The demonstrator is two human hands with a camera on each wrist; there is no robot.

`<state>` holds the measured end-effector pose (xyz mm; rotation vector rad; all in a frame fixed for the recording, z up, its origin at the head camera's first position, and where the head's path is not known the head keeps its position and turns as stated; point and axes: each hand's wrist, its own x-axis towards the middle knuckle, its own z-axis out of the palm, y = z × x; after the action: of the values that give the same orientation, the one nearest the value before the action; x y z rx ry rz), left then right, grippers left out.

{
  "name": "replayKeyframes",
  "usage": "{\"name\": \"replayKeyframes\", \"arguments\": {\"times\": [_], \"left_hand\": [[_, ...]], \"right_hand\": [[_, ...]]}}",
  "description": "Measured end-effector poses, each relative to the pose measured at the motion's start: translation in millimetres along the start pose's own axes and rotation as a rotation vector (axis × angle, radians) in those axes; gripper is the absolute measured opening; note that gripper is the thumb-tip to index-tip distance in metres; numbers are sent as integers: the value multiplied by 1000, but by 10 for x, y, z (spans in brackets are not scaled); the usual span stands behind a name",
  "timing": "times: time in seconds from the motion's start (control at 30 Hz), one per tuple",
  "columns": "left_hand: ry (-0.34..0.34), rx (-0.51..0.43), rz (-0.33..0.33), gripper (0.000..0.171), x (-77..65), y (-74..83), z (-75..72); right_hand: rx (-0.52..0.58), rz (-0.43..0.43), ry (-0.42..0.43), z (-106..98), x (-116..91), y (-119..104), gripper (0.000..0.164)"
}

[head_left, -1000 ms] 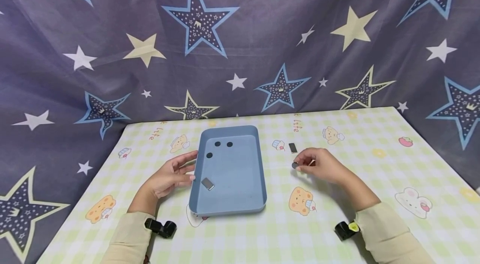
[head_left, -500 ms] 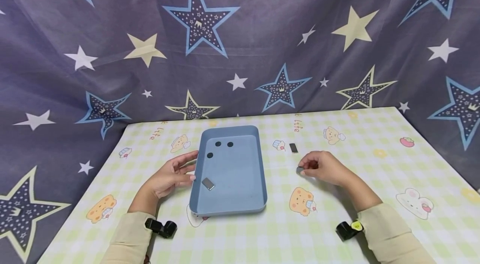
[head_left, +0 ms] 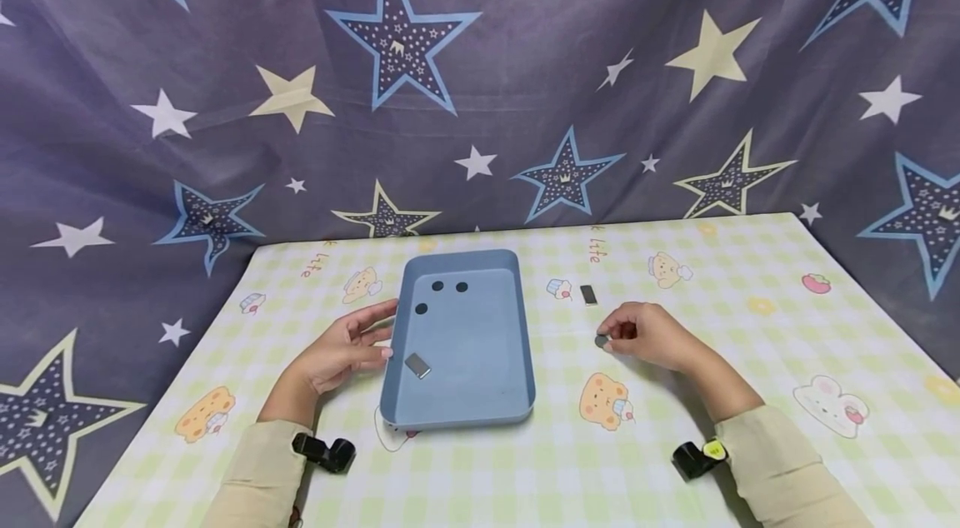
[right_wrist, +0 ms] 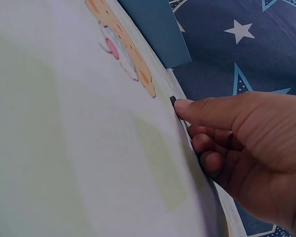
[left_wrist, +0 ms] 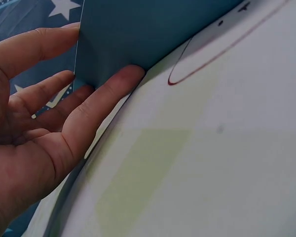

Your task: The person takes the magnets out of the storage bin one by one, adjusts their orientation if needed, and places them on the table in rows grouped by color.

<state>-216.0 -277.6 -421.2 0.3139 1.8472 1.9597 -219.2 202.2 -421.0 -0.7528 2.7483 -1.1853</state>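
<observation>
Right hand (head_left: 651, 336) sits low on the table (head_left: 750, 361), fingers curled, fingertips pressed down on a small dark disc (head_left: 601, 340); from the right wrist view the disc (right_wrist: 173, 101) peeks out just under the leading fingertip, flat against the cloth, pinned rather than lifted. Whether the thumb is on it too, I cannot tell. The disc lies to the right of the blue tray (head_left: 517, 395), well apart from its wall, with a small grey block (head_left: 588, 295) just beyond on the table. Left hand (head_left: 341, 349) is spread and relaxed, fingers straight, their tips touching the tray's left outer wall; the left wrist view shows the fingers (left_wrist: 106, 96) laid against that blue wall (left_wrist: 138, 34). Inside the tray: three dark discs (head_left: 438, 286) near the far end and a grey block (head_left: 417, 365) near the left wall.
</observation>
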Motion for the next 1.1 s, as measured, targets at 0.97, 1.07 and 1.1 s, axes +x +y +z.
{"name": "replayKeyframes", "arguments": {"times": [0.97,1.07,1.1], "left_hand": [[15,58,-30,87,41,27,0],[16,58,-33,87,39,31,2],[15,60,-32,87,39,33,3]], "right_hand": [[96,-128,19,-68,369,-554,18],[118,-142,0,-46,436,-630,17],[130,-142,-11,-38,460,-654,17]]}}
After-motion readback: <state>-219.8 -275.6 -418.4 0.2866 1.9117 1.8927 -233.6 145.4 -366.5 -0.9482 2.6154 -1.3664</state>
